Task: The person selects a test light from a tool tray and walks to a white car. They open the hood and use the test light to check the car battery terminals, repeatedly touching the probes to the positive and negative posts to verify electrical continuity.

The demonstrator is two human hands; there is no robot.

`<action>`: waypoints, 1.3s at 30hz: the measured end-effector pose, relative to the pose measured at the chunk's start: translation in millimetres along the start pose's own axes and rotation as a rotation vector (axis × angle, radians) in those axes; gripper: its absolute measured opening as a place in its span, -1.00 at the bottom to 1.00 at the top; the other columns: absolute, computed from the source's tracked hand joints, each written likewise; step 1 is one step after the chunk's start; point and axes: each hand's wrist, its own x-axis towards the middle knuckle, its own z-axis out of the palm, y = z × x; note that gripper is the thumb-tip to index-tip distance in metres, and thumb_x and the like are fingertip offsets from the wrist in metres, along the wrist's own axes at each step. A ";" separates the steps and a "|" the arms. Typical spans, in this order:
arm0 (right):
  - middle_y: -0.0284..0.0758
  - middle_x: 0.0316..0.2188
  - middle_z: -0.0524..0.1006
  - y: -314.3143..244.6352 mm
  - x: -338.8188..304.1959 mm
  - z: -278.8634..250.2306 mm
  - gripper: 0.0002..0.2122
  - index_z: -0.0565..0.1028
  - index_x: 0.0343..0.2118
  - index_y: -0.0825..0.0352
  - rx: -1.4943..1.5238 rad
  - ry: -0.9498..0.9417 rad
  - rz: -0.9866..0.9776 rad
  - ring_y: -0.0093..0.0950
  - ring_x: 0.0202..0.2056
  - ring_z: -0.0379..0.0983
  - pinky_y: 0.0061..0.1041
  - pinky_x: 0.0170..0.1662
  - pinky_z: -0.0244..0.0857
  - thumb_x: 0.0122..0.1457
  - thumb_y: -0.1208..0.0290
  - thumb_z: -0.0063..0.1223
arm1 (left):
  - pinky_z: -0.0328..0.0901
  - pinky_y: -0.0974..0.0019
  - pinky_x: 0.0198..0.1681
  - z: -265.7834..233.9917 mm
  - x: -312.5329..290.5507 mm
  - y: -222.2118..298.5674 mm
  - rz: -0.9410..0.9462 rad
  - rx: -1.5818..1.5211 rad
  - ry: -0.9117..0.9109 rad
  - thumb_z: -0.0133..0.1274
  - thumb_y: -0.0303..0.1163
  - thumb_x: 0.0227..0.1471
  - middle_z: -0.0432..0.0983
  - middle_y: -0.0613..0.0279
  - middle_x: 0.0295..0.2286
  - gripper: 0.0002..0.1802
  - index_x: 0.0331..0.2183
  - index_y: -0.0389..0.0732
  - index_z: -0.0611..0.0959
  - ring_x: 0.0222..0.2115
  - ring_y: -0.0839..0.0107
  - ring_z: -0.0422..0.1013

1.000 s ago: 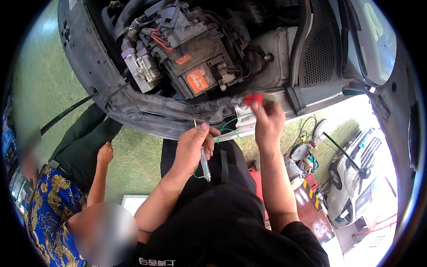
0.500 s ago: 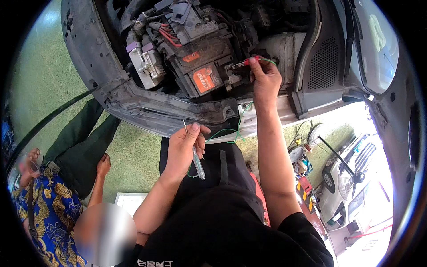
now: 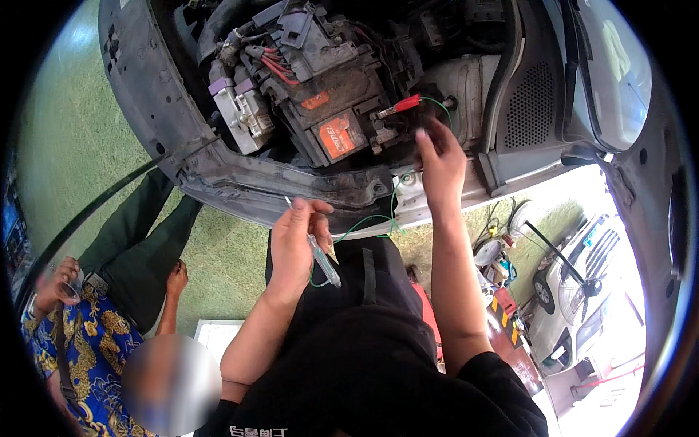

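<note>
Fingers of the left hand are curled loosely around a test-light probe, thumb alongside, its clear handle slanting down out of the grip and the metal spike poking up past the thumb. Green wire shows by the probe's lower end, then again beyond the knuckles, looping across to the car's fender edge. Black shirt and dark trousers fill the view just below.

Over to the right hand, out above that fender: thumb and fingers parted a little, tips smeared by blur, the grip empty as far as that blur lets me tell. It hangs just below the red alligator clip, apart from it in this view. And the clip sits with its silver nose at the battery terminal, red sleeve angled up and away, wire arching off the back.

Alongside lies the dusty black battery with orange labels, red cables bunched beyond it. Away left, on the green floor, stands a co-worker in a blue-and-gold shirt, one hand low, the other raised. Far right, a white car is parked.
</note>
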 end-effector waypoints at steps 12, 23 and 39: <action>-0.25 -0.15 0.55 -16.1 -117.3 31.4 -0.46 0.61 0.11 0.21 -0.064 -0.447 -0.740 -0.25 -0.20 0.60 -0.31 -0.17 0.53 -0.03 0.62 0.34 | 0.33 0.35 -0.02 27.2 2.6 7.4 0.027 -0.105 -0.026 -0.23 0.14 0.47 0.57 0.21 -0.29 -0.28 -0.02 -0.38 0.68 -0.21 0.45 0.46; -0.19 -0.14 0.59 -16.5 -114.8 25.3 -0.74 0.54 0.02 0.39 0.337 -0.341 -0.335 -0.34 -0.16 0.59 -0.39 -0.06 0.47 0.33 0.42 0.14 | 0.35 0.34 0.07 29.5 36.0 38.3 0.038 0.210 -0.351 -0.23 0.04 0.50 0.62 0.19 -0.11 -0.36 0.07 -0.34 0.65 -0.10 0.46 0.49; -0.21 -0.26 0.61 12.6 -116.7 13.7 -0.83 0.56 -0.10 0.42 0.235 -0.110 -0.055 -0.40 -0.22 0.56 -0.43 -0.11 0.40 0.35 0.44 0.15 | 0.26 0.46 -0.50 25.2 139.1 150.8 0.064 0.708 -0.039 0.12 -0.10 0.34 0.66 0.16 -0.32 -0.55 -0.08 -0.36 0.65 -0.57 0.57 0.41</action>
